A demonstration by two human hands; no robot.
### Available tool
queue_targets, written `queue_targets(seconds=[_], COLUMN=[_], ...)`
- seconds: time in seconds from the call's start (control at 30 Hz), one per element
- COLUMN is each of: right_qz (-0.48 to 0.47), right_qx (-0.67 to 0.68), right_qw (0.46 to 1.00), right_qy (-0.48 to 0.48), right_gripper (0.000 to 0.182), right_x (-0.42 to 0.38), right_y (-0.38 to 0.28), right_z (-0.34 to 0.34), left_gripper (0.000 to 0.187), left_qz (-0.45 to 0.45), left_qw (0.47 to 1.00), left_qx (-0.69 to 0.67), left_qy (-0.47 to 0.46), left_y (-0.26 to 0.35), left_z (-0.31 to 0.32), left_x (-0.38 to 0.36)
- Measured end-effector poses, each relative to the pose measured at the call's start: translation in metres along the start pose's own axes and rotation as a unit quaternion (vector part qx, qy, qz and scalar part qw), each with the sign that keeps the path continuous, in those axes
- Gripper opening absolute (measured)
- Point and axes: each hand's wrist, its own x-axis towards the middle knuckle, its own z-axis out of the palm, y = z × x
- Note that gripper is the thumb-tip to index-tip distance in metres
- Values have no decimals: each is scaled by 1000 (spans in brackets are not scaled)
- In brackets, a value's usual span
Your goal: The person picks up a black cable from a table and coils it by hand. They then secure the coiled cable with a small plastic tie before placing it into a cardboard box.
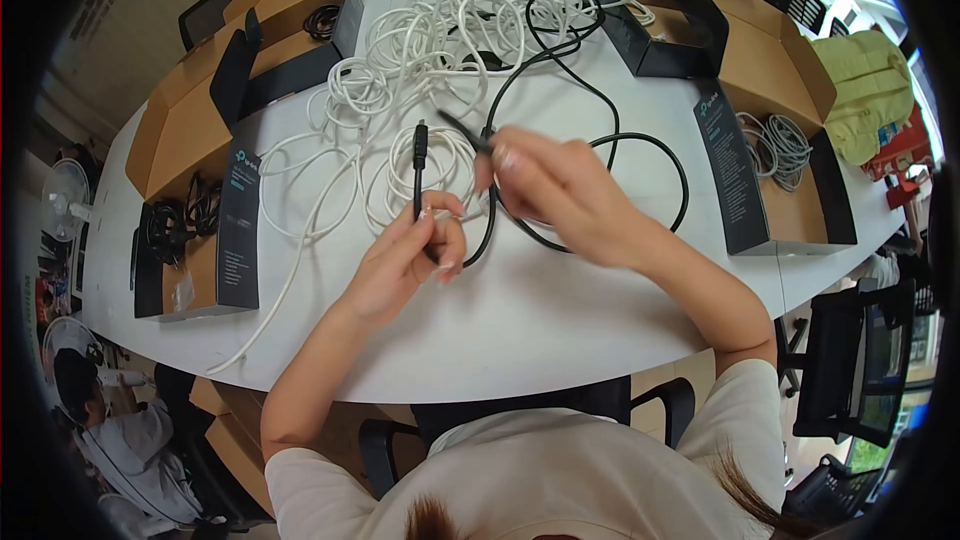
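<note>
My left hand (410,255) is closed around a black cable (418,185), whose plug points up and away from me. My right hand (550,185) pinches a thin black piece (462,130) that slants up to the left; motion blur hides whether it is a cable end. Loops of black cable (683,175) lie on the white table to the right of my right hand and run up toward the back. Beyond my hands, a coil of white cable (385,175) rests on the table, partly hidden by the black plug and my left hand.
A large tangle of white cables (440,20) covers the table's back middle. Open cardboard boxes stand on both sides, one at left (237,240) with black cables, one at right (728,170) with a grey coil (785,155). A seated person (130,450) is at lower left.
</note>
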Motion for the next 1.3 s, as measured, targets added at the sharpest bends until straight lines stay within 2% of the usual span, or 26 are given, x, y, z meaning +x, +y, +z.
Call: queue_targets(seconds=[0.1, 0.13, 0.23, 0.27, 0.37, 0.4, 0.5, 0.53, 0.63, 0.67, 0.77, 0.8, 0.87, 0.9, 0.97, 1.0, 1.03, 1.1, 1.13, 1.2, 1.23, 1.27, 1.3], right_qz=[-102, -91, -87, -109, -164, -176, -214, -227, -207, -212, -209, -197, -162, -164, -168, -134, -117, -86, -32, 17, 45, 125, 131], right_qx=[-145, -172, -280, -295, -341, -357, -395, -406, -400, -409, -463, -497, -546, -567, -606, -606, -593, -566, -469, -283, -183, -59, -56], right_qw=[983, 979, 945, 938, 914, 905, 882, 875, 881, 878, 858, 843, 822, 807, 770, 772, 780, 792, 857, 945, 973, 985, 986], right_qy=[-40, -66, -147, -147, -148, -149, -140, -134, -147, -129, -74, -55, -26, 18, 104, 136, 162, 210, 213, 164, 135, 107, 84], right_gripper=[22, 21, 17, 16, 12, 11, 12, 12, 16, 17, 20, 21, 23, 24, 26, 23, 22, 21, 14, 11, 9, 9, 10], right_x=[-7, -8, -5, -5, -3, -3, -3, -3, 3, 5, 9, 9, 10, 12, 16, 16, 17, 17, 18, 15, 12, 9, 7], right_y=[7, 3, 4, 8, 18, 20, 28, 32, 40, 41, 38, 37, 34, 37, 44, 44, 43, 37, 28, 22, 18, 6, -3], right_z=[22, 24, 22, 23, 26, 24, 25, 26, 25, 22, 5, 0, -11, -17, -29, -34, -42, -57, -60, -58, -52, -46, -42], left_gripper=[39, 46, 49, 50, 49, 49, 50, 50, 50, 48, 46, 47, 52, 55, 65, 70, 55, 37, 33, 27, 25, 23, 21], left_qz=[30, 45, 101, 112, 157, 153, 216, 194, 237, 239, 258, 246, 230, 220, 96, -13, -53, -118, -100, -62, -55, -49, -43], left_qw=[994, 996, 980, 984, 959, 961, 935, 939, 904, 886, 912, 924, 957, 964, 981, 982, 972, 954, 957, 948, 927, 901, 871], left_qx=[-31, -45, -105, -106, -236, -228, -281, -278, -354, -397, -315, -291, -147, -74, 104, 122, 109, 196, 238, 312, 371, 430, 489], left_qy=[104, 57, 137, 86, 10, 47, -24, 59, -30, 26, -45, -27, -97, -132, -135, -142, -202, -193, -132, -2, -7, -12, -17], left_y=[-1, -5, 7, 7, 9, 14, 22, 34, 44, 48, 51, 50, 42, 38, 41, 48, 46, 39, 33, 16, 13, 14, 13], left_z=[10, -3, 3, -6, -23, -23, -34, -27, -36, -33, -42, -40, -40, -38, -26, -10, -5, 7, 11, 15, 15, 13, 10], left_x=[3, 2, 6, 6, 2, -1, -4, -9, -14, -19, -27, -31, -28, -27, -31, -32, -29, -26, -24, -20, -16, -10, -4])
